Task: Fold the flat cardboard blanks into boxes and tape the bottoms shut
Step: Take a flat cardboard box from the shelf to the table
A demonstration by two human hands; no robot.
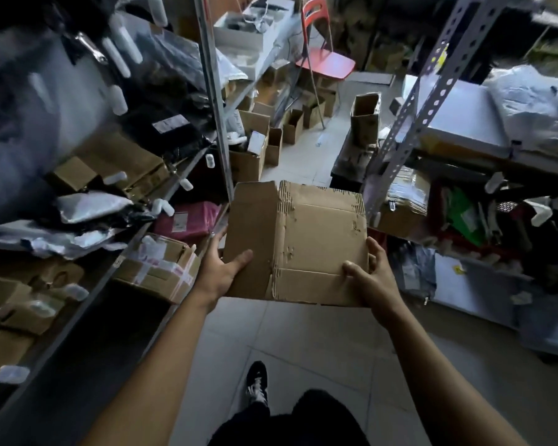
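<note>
A worn brown cardboard box (303,239) with torn corrugated edges is held out in front of me above the tiled floor, its flaps folded shut on the face toward me. My left hand (221,272) grips its left near corner, thumb on top and fingers underneath. My right hand (369,275) grips the right near corner, thumb on the top face and fingers wrapped over the side edge. No tape on the box or tape dispenser shows.
Metal shelving (211,91) full of boxes and bags lines the left; a second rack (432,78) with bags stands at the right. A taped box (161,268) sits low on the left. Small open boxes (271,136), an upright carton (364,117) and a red chair (326,56) lie ahead.
</note>
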